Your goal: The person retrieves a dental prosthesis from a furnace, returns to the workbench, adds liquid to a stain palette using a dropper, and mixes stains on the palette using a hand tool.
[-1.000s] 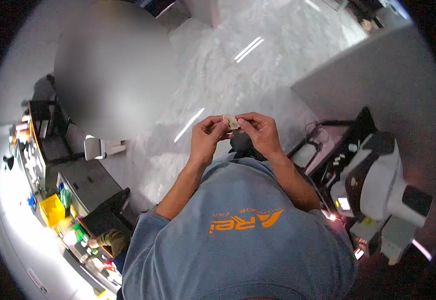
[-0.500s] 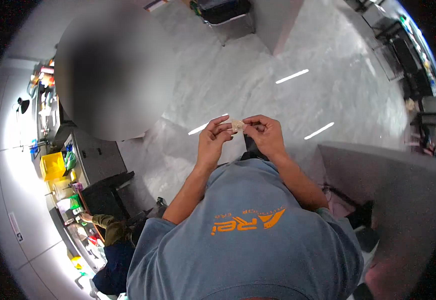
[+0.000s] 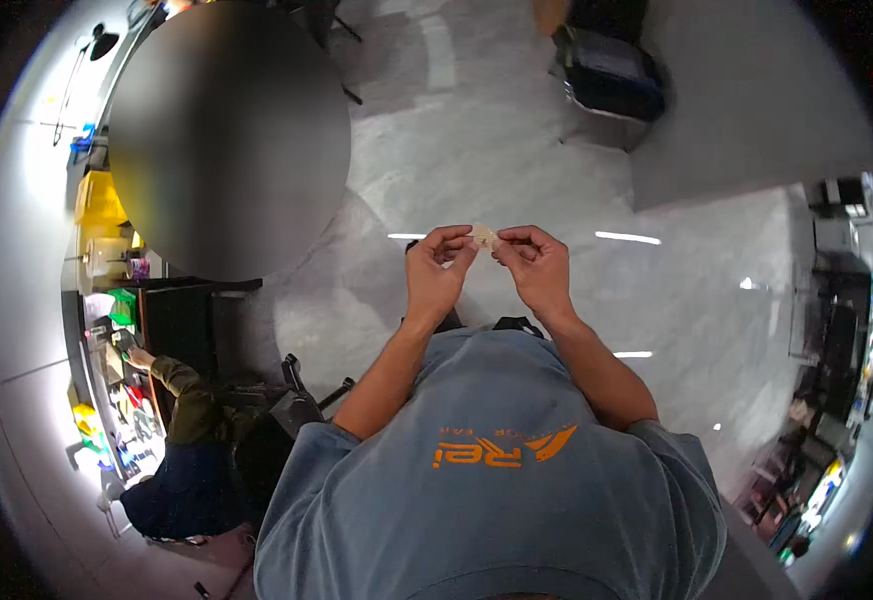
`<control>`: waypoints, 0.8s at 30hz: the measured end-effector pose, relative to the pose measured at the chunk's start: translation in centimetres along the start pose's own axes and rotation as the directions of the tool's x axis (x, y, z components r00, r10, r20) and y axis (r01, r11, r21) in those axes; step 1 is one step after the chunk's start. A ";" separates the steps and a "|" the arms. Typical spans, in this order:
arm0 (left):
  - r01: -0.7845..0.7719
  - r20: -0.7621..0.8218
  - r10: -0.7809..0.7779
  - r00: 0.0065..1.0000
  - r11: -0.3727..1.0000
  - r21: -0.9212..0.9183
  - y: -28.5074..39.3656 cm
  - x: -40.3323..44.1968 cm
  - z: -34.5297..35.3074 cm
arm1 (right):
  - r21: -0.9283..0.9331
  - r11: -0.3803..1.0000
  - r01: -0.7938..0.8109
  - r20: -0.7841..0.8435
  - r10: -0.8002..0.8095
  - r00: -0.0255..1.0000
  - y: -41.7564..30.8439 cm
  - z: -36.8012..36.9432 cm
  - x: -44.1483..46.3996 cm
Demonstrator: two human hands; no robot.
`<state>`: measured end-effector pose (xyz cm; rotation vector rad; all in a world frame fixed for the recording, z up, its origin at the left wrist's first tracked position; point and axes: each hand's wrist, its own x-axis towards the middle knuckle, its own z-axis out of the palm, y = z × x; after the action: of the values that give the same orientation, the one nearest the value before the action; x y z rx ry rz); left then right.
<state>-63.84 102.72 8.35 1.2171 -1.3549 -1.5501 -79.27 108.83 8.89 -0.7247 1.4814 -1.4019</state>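
A small, flat, pale beige piece [image 3: 483, 237] is held up in front of my body, over the floor. Its kind is too small to make out. My left hand [image 3: 438, 272] pinches its left edge between thumb and fingers. At the opposite edge, my right hand [image 3: 539, 272] grips it the same way. The fingertips cover both ends, so only the middle shows.
Below my hands lies a grey floor [image 3: 517, 185]. To the left, a co-worker's sleeve [image 3: 189, 395] reaches to a cluttered bench with a yellow bin [image 3: 102, 200]. A dark chair [image 3: 609, 80] stands ahead beside a grey partition [image 3: 747, 110]. A blurred patch hides the upper left.
My view has turned, shifting the chair rightward and the bench round me. My left fingers, more spread before, now pinch the beige piece; my right hand keeps its hold.
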 end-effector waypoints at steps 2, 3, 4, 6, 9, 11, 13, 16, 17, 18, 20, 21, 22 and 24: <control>-0.040 -0.119 0.032 0.992 0.997 -0.070 -0.8 3.9 -3.6 | 0.029 0.999 -0.014 0.018 0.013 1.000 -0.1 3.6 3.7; -0.034 -0.162 0.042 0.986 0.998 0.054 -0.9 6.0 -5.6 | 0.037 0.999 -0.023 0.035 0.022 0.999 -0.5 5.4 5.9; -0.013 -0.201 0.049 0.978 0.984 0.179 -0.6 7.7 -8.2 | 0.047 0.998 -0.039 0.049 0.037 0.998 -0.9 7.4 7.9; 0.135 -0.180 -0.103 0.978 0.976 0.172 -0.6 11.9 -13.8 | 0.072 0.994 -0.082 0.067 0.077 0.995 -1.4 11.1 11.8; -0.085 -0.130 0.171 0.977 0.862 0.500 1.4 17.0 -20.2 | 0.097 0.991 -0.096 0.102 0.086 0.991 -2.6 16.7 17.3; -0.166 0.002 0.215 0.977 0.749 0.642 3.1 20.6 -23.3 | 0.100 0.990 -0.100 0.141 0.085 0.986 -3.2 19.8 20.2; -0.258 0.129 0.224 0.966 0.790 0.557 5.2 24.2 -25.8 | 0.107 0.990 -0.090 0.192 0.068 0.979 -3.8 22.3 23.7; -0.264 0.250 0.175 0.952 0.882 0.390 8.0 29.1 -27.1 | 0.054 0.991 -0.122 0.267 0.104 0.958 -4.1 25.3 29.4; -0.287 0.269 0.199 0.942 0.896 0.340 8.9 30.6 -27.3 | 0.033 0.990 -0.137 0.284 0.122 0.951 -4.3 26.3 31.2; -0.331 0.286 0.237 0.929 0.876 0.351 9.1 32.6 -27.6 | -0.010 0.989 -0.146 0.310 0.141 0.940 -4.9 27.2 33.1; -0.383 0.266 0.300 0.916 0.851 0.360 9.7 36.5 -28.3 | -0.059 0.989 -0.133 0.373 0.145 0.916 -5.2 28.8 37.3; -0.385 0.251 0.306 0.918 0.837 0.388 9.7 38.5 -28.9 | -0.084 0.989 -0.124 0.404 0.147 0.903 -5.3 29.6 39.6; -0.385 0.235 0.312 0.921 0.824 0.415 9.5 40.5 -29.5 | -0.065 0.987 -0.145 0.438 0.159 0.885 -5.5 30.6 41.8; -0.362 0.152 0.329 0.932 0.830 0.424 9.5 44.2 -30.7 | -0.143 0.982 -0.127 0.478 0.181 0.859 -6.2 32.7 46.5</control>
<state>-47.53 50.63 9.61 1.0960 -1.9353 -1.0640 -68.65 52.62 7.37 -0.9275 1.1822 -0.9282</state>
